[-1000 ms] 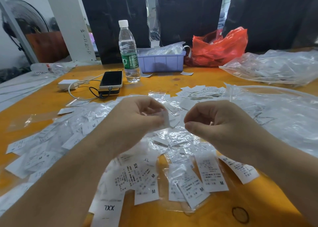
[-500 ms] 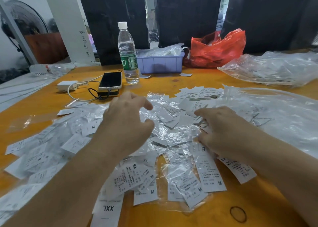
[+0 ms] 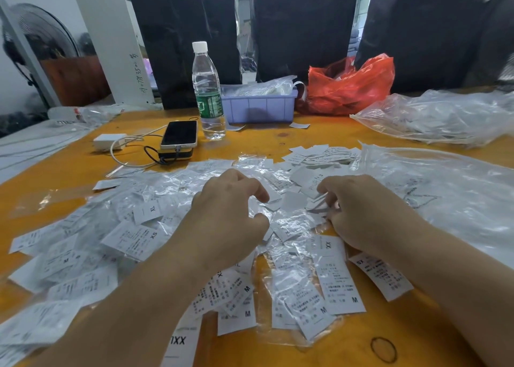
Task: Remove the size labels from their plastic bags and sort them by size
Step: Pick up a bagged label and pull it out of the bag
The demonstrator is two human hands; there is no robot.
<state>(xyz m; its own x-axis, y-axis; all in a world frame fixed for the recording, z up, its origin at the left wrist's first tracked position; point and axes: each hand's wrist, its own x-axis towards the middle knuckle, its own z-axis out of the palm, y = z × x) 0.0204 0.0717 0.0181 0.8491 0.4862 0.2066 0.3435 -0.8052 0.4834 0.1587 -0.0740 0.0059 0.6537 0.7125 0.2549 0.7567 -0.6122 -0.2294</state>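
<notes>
While both hands hang low over the heap, the order of the scene goes from the orange table (image 3: 278,138) down to the small things; the wide spread of size labels (image 3: 144,238) and crumpled plastic bags (image 3: 289,224) covers its middle, from the left edge to the big clear sack (image 3: 445,199) at the right; the left hand (image 3: 228,216) hovers with fingers (image 3: 258,191) loosely curled and thumb apart, and it holds nothing I can see; the right hand (image 3: 358,213) has its fingers bent down into the pile, but whether they pinch a label I cannot tell; the crinkled bag between the two hands lies just beside the left thumb, so the left hand seems nearer to take it.
</notes>
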